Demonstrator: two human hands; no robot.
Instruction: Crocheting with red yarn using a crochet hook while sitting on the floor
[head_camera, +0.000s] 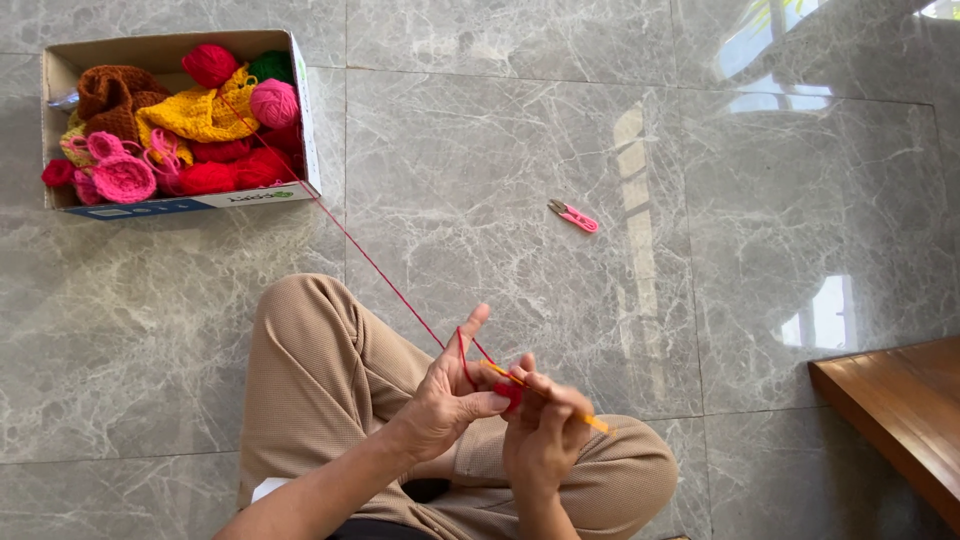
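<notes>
Up at the far left, a cardboard box sits on the grey marble floor, stuffed with yarn balls in red, pink and green plus crocheted pieces in brown, yellow and pink. From it a red yarn strand runs diagonally down and to the right, straight to the person's hands, so the yarn supply lies up and to the left, on the left hand's side. The left hand is partly closed: its index finger is raised with the strand looped over it, while thumb and other fingers pinch a small red crocheted piece held between both hands. The right hand is closed around a yellow crochet hook, whose long axis slants from upper left, at the red piece, to lower right, where its end pokes past the fingers. The hook's tip is hidden in the work, and the piece itself is mostly covered by fingers. Farther right, well apart from both hands, lie pink thread snips; a wooden edge is cut off at the frame's right.
</notes>
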